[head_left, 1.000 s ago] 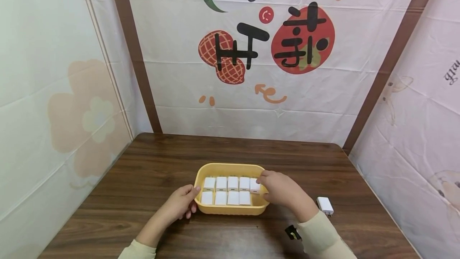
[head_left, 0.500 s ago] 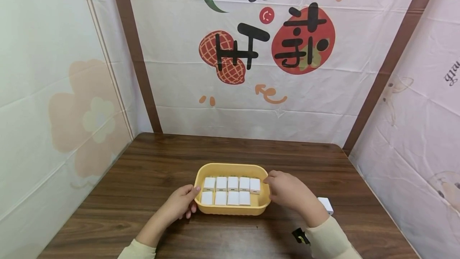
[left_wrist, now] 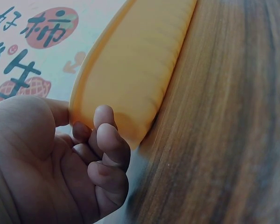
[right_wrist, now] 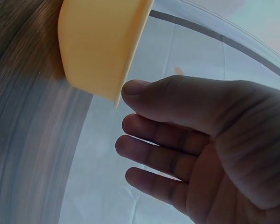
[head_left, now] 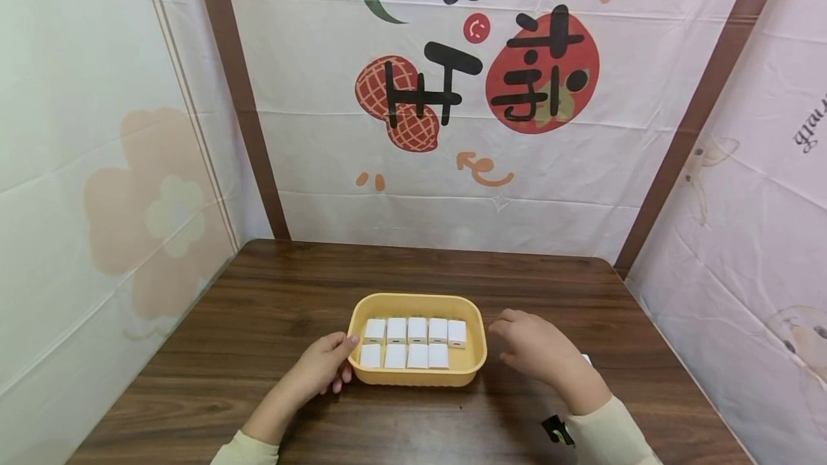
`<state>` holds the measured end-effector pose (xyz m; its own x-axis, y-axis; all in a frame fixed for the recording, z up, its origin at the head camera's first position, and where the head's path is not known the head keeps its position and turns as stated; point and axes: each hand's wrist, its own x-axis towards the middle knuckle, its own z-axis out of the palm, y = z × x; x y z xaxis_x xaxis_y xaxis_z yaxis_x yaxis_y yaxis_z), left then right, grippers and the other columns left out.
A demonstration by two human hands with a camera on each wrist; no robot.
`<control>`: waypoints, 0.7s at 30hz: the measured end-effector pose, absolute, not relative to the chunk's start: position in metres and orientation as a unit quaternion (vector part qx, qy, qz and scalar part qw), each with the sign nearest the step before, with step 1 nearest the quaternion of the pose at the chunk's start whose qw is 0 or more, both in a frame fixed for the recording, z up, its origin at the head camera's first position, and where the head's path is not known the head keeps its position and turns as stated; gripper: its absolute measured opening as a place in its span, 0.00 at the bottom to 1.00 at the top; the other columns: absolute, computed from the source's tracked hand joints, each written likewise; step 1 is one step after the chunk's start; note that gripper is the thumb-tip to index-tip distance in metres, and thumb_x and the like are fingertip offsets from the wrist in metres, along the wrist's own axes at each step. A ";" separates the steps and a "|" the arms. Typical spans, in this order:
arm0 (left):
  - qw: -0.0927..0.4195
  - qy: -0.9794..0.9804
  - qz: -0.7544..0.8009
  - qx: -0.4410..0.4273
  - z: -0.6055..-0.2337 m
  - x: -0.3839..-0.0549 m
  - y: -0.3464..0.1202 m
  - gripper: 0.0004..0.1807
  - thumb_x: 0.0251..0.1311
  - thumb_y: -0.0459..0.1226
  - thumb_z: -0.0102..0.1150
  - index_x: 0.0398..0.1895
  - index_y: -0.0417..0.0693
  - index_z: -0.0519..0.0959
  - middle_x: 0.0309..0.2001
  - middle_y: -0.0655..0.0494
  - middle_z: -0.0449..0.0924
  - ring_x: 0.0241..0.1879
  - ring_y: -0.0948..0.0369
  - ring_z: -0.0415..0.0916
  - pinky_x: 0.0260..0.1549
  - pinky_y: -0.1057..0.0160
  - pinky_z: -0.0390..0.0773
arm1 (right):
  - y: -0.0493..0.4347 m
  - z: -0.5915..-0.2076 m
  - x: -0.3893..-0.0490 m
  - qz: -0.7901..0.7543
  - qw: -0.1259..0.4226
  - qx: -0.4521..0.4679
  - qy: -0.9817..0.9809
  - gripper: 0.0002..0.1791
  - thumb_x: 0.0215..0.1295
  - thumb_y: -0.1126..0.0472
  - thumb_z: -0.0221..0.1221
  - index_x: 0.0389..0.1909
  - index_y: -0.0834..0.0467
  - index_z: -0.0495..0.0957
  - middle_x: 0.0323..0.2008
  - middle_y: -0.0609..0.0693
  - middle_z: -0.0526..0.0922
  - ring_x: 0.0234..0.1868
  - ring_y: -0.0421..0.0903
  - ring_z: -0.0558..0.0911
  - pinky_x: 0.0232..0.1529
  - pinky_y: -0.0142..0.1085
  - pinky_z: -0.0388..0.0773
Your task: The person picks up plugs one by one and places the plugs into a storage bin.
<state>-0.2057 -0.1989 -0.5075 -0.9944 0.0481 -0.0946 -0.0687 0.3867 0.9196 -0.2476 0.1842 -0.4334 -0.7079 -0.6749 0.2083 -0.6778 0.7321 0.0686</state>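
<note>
A yellow plastic tray (head_left: 426, 377) stands on the table with white charger plugs (head_left: 417, 331) lined up inside in two rows, the back row one longer than the front. My left hand (head_left: 322, 362) pinches the tray's left rim, thumb over the edge and fingers outside; the left wrist view shows the fingertips against the yellow wall (left_wrist: 126, 70). Just off the tray's right end hovers my right hand (head_left: 533, 346), holding nothing. Its fingers (right_wrist: 151, 151) are loosely extended and spread in the right wrist view, the thumb close to the rim.
Another white charger plug (head_left: 586, 359) lies on the wooden table (head_left: 310, 278) at the right, mostly hidden by the right hand. A small black item (head_left: 557, 430) with a yellow-green mark shows beside the right sleeve. Printed cloth walls (head_left: 413, 214) surround the table.
My right hand has let go of the charger plug at the right end of the back row and moved right, out of the tray. The left hand keeps its hold on the rim.
</note>
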 end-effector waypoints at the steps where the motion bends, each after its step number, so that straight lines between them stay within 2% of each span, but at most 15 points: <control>1: 0.053 0.831 0.554 -0.005 -0.507 -0.206 -0.199 0.21 0.80 0.51 0.45 0.38 0.42 0.74 0.20 0.53 0.75 0.14 0.60 0.71 0.12 0.66 0.63 | 0.186 -0.434 -0.247 0.005 0.107 0.361 -0.926 0.21 0.52 0.62 0.76 0.49 0.55 0.86 0.43 0.47 0.82 0.42 0.45 0.84 0.43 0.42 0.83; 14: 0.054 0.833 0.551 -0.008 -0.507 -0.206 -0.199 0.21 0.80 0.50 0.44 0.38 0.42 0.74 0.20 0.53 0.75 0.14 0.60 0.71 0.12 0.66 0.63 | 0.210 -0.435 -0.243 0.004 0.086 0.307 -0.948 0.23 0.51 0.63 0.77 0.50 0.60 0.84 0.45 0.52 0.82 0.43 0.51 0.84 0.45 0.47 0.83; 21: 0.056 0.834 0.549 -0.008 -0.509 -0.207 -0.199 0.21 0.80 0.50 0.44 0.38 0.42 0.74 0.20 0.53 0.75 0.14 0.60 0.71 0.12 0.66 0.63 | 0.221 -0.437 -0.242 -0.003 0.087 0.302 -0.949 0.24 0.48 0.64 0.78 0.47 0.62 0.84 0.40 0.52 0.81 0.38 0.51 0.83 0.40 0.47 0.83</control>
<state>-0.2071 -0.1988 -0.5088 -0.9936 0.0484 -0.1023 -0.0749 0.3966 0.9149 -0.2418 0.2205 -0.4373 -0.8026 -0.5735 0.1639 -0.5723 0.8179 0.0590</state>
